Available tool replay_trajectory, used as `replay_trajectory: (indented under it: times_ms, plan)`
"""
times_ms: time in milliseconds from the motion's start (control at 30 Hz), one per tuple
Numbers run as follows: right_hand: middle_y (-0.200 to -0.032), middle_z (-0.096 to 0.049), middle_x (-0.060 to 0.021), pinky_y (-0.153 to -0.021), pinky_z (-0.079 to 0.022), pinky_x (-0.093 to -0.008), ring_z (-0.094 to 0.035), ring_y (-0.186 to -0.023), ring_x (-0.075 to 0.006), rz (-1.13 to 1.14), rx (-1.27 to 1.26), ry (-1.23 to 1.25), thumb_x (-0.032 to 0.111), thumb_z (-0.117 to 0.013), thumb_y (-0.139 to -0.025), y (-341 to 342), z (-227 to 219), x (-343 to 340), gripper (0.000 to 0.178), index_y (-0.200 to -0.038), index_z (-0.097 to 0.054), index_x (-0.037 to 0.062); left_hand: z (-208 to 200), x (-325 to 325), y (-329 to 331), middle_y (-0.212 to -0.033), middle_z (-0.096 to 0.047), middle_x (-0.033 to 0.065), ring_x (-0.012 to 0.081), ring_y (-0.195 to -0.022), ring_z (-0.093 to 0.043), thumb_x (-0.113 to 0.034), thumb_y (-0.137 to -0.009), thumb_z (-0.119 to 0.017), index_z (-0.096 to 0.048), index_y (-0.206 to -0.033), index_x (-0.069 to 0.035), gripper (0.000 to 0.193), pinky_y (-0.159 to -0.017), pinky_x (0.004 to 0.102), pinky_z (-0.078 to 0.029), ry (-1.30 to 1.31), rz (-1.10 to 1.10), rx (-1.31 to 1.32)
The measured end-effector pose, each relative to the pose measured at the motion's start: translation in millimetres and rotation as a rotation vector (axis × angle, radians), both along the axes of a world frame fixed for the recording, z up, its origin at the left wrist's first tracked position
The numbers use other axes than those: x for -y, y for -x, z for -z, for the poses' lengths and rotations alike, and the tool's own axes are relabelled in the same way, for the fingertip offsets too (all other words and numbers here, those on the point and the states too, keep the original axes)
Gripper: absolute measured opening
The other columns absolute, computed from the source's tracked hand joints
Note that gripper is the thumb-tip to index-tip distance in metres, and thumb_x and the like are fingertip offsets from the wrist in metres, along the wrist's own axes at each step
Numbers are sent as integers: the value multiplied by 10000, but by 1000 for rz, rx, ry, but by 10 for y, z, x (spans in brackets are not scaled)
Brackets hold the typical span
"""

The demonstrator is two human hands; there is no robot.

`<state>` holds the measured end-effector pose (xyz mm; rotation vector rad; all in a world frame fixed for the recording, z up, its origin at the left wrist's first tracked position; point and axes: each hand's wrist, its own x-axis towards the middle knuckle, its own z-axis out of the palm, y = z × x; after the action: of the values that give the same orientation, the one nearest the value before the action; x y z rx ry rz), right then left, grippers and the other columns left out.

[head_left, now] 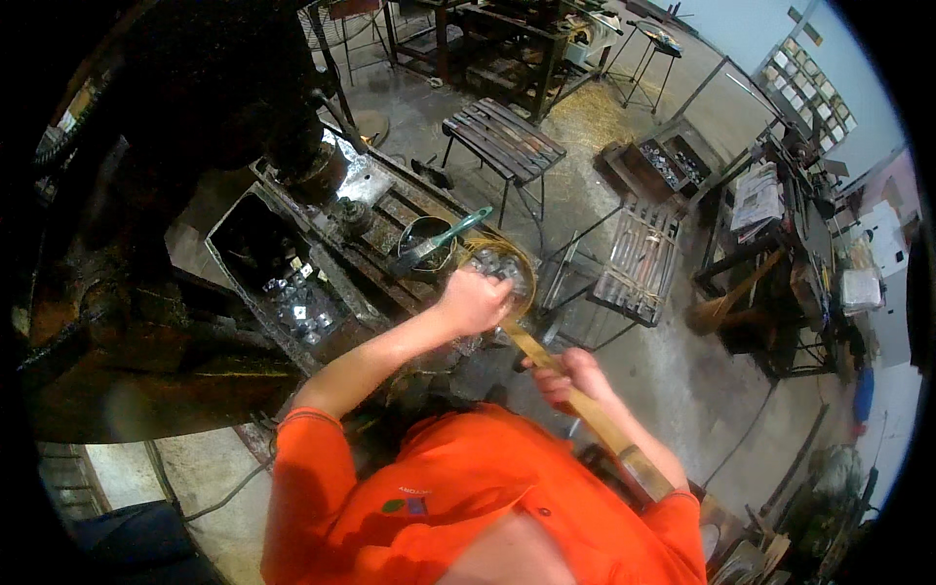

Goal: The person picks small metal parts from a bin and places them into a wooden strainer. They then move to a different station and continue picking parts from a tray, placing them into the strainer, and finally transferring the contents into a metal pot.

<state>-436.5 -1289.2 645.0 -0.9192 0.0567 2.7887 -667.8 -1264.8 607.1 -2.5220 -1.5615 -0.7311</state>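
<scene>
Bright orange short-sleeved shirt point(468, 458)

Bears, as a grimy metal bench point(369, 276), a dark round pot point(416, 234); seems to carry, beside it, a yellow-rimmed basin point(533, 281).

Mixed exposure. Machine point(214, 93) at 10 o'clock crushed to near-black; pale wall point(751, 31) between 1 and 2 bright, bluish. Hard glare on metal plate point(363, 181) between 10 and 11, glints off metal pieces point(300, 304) at 9. Sheen on floor point(673, 405) at 4. Orange shirt point(468, 478) at 6 vivid. Left hand point(476, 300), mid-frame, well lit, slightly soft. Fisheye bends rim; corners black.
</scene>
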Motion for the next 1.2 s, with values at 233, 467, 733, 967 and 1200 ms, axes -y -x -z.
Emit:
replay_trajectory:
  times_ms: [233, 467, 733, 967, 1200]
  plan:
    - [-695, -346, 15, -381, -267, -175, -303, -458, -46, -15, 31, -24, 176, -385, -744, -11, 46, 2, 425, -1092, -399, -67, 20, -141, 124, -629, -585, 67, 265, -546, -578, -231, -703, -581, -600, -869, -121, 200, -473, 382, -441, 192, 3, -41]
    - [-708, -356, 6, -404, -276, -197, -325, -480, -54, -36, -52, -19, 184, -394, -734, -55, 161, -23, 413, -1082, -413, -39, -162, -141, 60, -610, -588, 102, 280, -599, -593, -251, -708, -584, -610, -869, -129, 204, -515, 397, -454, 346, -97, -52]
    - [-811, -428, -42, -442, -348, -226, -391, -547, -80, -88, 21, -61, 163, -400, -674, -278, -274, 230, 552, -1202, -371, 5, -269, 304, 226, -644, -599, 108, 201, -557, -591, -148, -704, -627, -615, -965, -71, 272, -532, 313, -466, 432, -170, 545]
    - [-739, -363, -9, -396, -287, -203, -340, -522, -76, 9, -191, 149, 121, -424, -655, -509, -219, 374, 552, -1193, -365, 13, 366, 1043, -224, -919, -605, 121, 164, -803, -595, -107, -791, -574, -441, -1178, 18, 429, -716, 271, -473, 1276, 42, 1681]
    - [-670, -324, 21, -385, -235, -186, -277, -479, -48, -12, -20, -213, 107, -431, -677, -345, -199, 631, 451, -1116, -412, 3, 601, 562, -759, -1093, -532, 184, 310, -977, -538, -372, -861, -460, -384, -1219, -24, 506, -845, 419, -431, 1601, 399, 2086]
